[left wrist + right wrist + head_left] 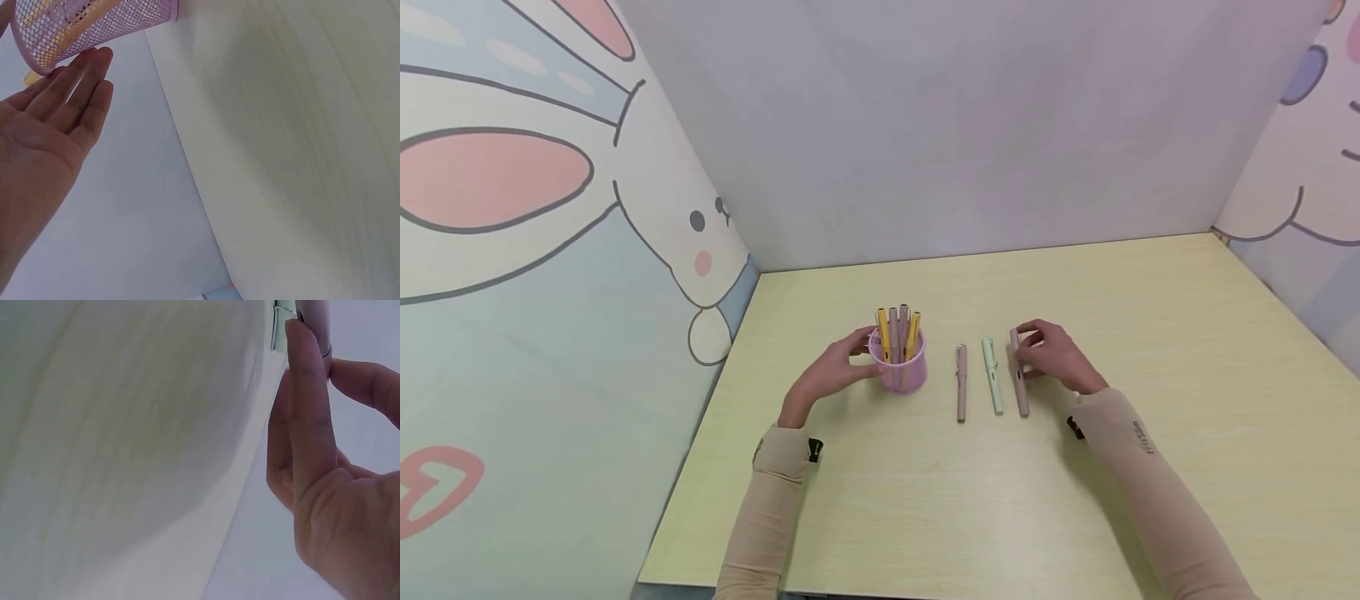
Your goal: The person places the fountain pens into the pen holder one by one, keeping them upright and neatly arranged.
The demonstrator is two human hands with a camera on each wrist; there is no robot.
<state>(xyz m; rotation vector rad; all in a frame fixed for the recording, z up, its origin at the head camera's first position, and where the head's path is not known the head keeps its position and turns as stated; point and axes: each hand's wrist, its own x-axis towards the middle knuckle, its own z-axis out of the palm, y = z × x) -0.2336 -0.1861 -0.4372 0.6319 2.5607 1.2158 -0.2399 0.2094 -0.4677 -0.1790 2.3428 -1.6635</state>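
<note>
My left hand (837, 367) is around the left side of a pink mesh pen cup (906, 381), thumb in front and fingers behind. In the left wrist view, those fingers (87, 84) touch the mesh. Yellow pens (883, 333) and mauve pens (904, 331) stand upright in the cup. Further right, my right hand (1058, 357) pinches the upper part of a mauve pen (1022, 393) between thumb and fingers. Left of that pen lie a mint green pen (993, 380) and another mauve pen (961, 392), roughly parallel on the table.
The pale wooden table (925, 500) runs back to a plain grey wall (955, 125). A side wall with a cartoon rabbit (662, 208) borders the left edge. Another decorated wall (1285, 167) stands at the right.
</note>
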